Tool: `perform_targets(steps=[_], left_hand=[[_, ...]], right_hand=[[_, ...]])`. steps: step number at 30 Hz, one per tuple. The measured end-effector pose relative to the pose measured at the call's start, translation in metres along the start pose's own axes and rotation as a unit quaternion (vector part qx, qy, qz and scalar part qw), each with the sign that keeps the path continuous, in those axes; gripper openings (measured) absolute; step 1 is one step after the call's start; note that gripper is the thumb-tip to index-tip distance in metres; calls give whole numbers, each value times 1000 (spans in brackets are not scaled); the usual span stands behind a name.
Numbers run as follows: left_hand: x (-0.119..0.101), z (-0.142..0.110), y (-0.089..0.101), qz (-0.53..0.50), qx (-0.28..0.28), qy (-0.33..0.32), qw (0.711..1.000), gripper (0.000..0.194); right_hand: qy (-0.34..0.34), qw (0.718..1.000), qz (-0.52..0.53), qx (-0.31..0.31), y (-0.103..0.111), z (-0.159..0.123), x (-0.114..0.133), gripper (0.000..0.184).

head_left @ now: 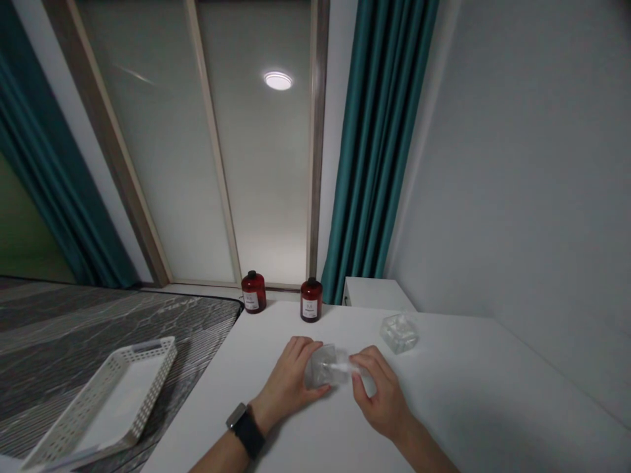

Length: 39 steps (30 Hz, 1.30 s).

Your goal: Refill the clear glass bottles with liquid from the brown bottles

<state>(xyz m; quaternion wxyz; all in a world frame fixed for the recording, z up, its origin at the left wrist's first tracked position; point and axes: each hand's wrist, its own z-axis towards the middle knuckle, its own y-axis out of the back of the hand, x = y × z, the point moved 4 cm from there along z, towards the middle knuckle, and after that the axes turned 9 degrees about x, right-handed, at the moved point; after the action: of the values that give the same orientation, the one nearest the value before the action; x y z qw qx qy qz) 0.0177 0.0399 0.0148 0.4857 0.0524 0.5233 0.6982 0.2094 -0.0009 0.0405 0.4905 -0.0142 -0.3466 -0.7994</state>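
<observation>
My left hand [290,374], wearing a dark watch at the wrist, is wrapped round a clear, square-sided container [323,365] tilted on its side over the white table [315,433]. At the container's right end, my right hand [382,394] pinches a small whitish piece [351,365]. That piece is blurred, so its kind and whether it is part of the container do not show. A second clear, faceted glass-like container [399,334] sits on the table beyond my right hand.
Two dark red bottles, a left one [253,293] and a right one [311,301], with black caps and white labels, stand along the table's far edge. A white perforated basket [156,368] lies on the grey patterned surface at left. Behind the table are a white cabinet [377,292] and teal curtains [379,151].
</observation>
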Motion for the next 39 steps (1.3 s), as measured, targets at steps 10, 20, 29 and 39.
perform_targets(steps=[10,20,29,39], left_hand=[[1,-1,-28,-175,62,99,978,71],[7,-1,-30,-170,76,133,973,64],[6,0,-30,-175,70,134,973,65],[5,-1,-29,-177,83,129,972,64]], right_hand=[[-142,982,89,83,-29,-9,-14,43],[-213,965,121,90,-42,-14,-22,45],[-284,939,170,90,-44,-20,-28,67],[-289,930,211,80,-45,-19,-27,71]])
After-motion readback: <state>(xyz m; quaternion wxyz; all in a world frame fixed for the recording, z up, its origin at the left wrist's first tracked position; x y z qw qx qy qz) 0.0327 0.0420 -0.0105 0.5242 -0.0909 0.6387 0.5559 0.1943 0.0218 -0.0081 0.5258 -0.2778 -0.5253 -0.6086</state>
